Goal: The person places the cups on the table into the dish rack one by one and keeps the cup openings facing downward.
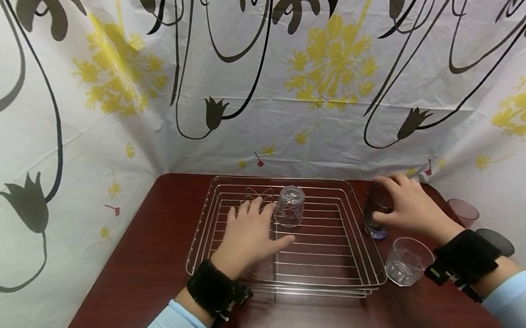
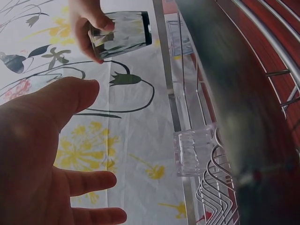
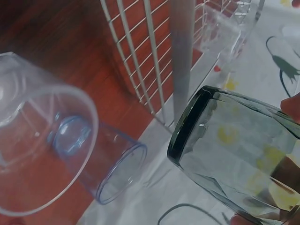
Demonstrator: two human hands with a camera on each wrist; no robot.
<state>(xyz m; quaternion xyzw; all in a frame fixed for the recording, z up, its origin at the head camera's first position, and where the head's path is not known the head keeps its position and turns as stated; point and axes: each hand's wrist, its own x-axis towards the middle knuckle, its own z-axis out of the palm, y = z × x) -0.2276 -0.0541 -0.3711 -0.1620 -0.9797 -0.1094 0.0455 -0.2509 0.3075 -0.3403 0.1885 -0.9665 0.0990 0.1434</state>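
Observation:
My right hand (image 1: pixel 409 207) grips a smoky grey faceted glass (image 3: pixel 234 150) near its rim, fingers on one side and thumb on the other. In the left wrist view that glass is off the table, its thick dark base away from the hand. My left hand (image 1: pixel 248 237) has fingers and thumb spread over the wire rack (image 1: pixel 318 258), holding nothing. Just beyond its fingertips, a clear glass (image 1: pixel 291 205) stands upside down on the rack. Under the smoky glass, a blue-tinted glass (image 3: pixel 119 164) stands beside the rack. A clear tumbler (image 1: pixel 407 261) stands nearer, below my right hand.
A pink glass (image 1: pixel 464 211) and a dark grey glass (image 1: pixel 496 241) stand at the far right, the grey one partly behind my right wrist. The reddish-brown table (image 1: pixel 122 281) extends left of the rack. A flower-patterned white sheet (image 1: pixel 251 86) hangs behind it and at both sides.

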